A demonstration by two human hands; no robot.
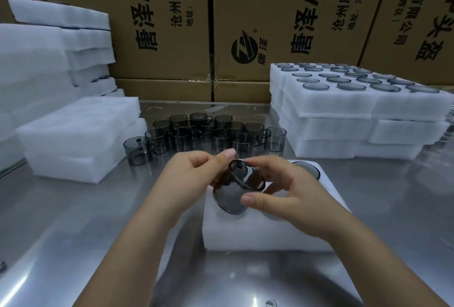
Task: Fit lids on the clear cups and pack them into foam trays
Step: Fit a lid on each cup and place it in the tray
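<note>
A smoky clear cup (229, 197) is held tilted above a white foam tray (258, 230), its open mouth toward me. My left hand (196, 171) grips the cup from the left. My right hand (277, 191) holds a dark round lid (250, 175) against the cup's far end, thumb under the cup rim. One cup (308, 170) sits in the tray's far right pocket. Several loose cups (208, 134) stand in a cluster behind my hands.
Filled foam trays (356, 110) are stacked at the right, cups showing in the top one. Stacks of empty foam (73, 134) stand at the left. Cardboard boxes (270, 23) wall off the back. The steel table (73, 220) lies underneath.
</note>
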